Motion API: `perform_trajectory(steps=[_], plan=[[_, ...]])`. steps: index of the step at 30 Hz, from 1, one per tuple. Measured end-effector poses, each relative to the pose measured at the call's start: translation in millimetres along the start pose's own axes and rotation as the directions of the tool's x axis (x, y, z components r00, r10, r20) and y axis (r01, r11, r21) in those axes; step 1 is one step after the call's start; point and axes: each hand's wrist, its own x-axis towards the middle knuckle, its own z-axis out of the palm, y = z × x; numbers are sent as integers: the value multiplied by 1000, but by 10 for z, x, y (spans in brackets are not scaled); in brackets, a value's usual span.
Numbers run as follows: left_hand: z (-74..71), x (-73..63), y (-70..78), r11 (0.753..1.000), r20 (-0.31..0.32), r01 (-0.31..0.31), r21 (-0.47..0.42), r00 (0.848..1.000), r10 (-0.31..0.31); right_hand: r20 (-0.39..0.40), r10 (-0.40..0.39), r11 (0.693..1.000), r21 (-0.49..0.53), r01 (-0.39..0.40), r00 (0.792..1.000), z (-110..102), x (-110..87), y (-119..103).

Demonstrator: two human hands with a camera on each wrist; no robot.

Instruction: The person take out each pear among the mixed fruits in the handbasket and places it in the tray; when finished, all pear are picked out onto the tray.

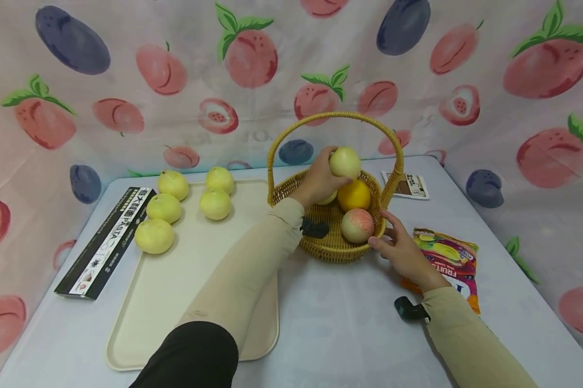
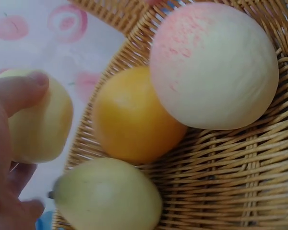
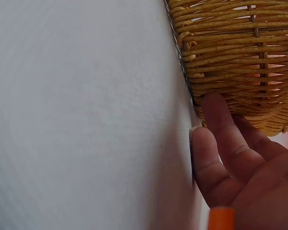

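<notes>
My left hand (image 1: pixel 317 180) holds a pale yellow pear (image 1: pixel 345 163) above the back of a wicker basket (image 1: pixel 332 256), thumb and fingers around the fruit. Inside the basket lie a peach (image 1: pixel 357 225), an orange (image 1: pixel 354 195) and another pale pear (image 2: pixel 108 196), which is mostly hidden in the head view. At the basket's right side, near the base of its handle (image 1: pixel 338 114), my right hand (image 1: pixel 402 250) touches the outer wall. Its fingers (image 3: pixel 230 139) lie fairly straight against the weave in the right wrist view.
Several pale yellow fruits (image 1: pixel 215 203) sit at the far end of a cream tray (image 1: pixel 199 302) on the left. Beside it lies a black pasta box (image 1: pixel 107 242). A colourful candy bag (image 1: pixel 448 258) is under the right forearm. Behind the basket lies a brown-and-white packet (image 1: pixel 410 185).
</notes>
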Motion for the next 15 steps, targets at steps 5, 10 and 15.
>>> perform_trajectory(steps=[5,10,15], plan=[[-107,-96,72,1000,16,-23,18,1000,22,-3,7,1000,-2,-7,1000,-10,3,-8],[-197,-219,98,995,48,-62,75,997,58,-9,7,1000,-8,-7,1000,-1,14,9],[-300,-374,86,993,79,-107,45,992,103,-7,-1,1000,-8,1,1000,17,16,7]])
